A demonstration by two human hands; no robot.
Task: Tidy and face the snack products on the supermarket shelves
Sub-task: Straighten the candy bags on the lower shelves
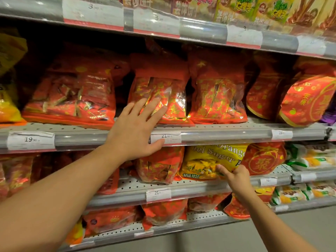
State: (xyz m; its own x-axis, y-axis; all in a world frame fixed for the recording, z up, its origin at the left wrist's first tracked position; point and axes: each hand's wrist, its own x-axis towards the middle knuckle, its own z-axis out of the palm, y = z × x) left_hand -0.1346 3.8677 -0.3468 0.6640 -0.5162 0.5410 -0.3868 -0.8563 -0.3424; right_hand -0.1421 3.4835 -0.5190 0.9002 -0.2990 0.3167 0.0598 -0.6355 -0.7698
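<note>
Left hand point(135, 128), fingers straight and spread, presses flat on the crinkly red-and-gold foil candy bag point(163, 91) standing mid-row on the grey perforated metal shelf point(218, 127). One shelf down, the right hand point(234, 176) pinches the bottom corner of the yellow plastic orange-peel sugar bag point(212, 160). Facing step, I'd say. Next: square the yellow bag upright, label forward, flush with its red neighbours.

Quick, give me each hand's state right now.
Left hand: open, straight fingers resting on a red snack bag.
Right hand: fingers gripping the yellow candy bag.
</note>
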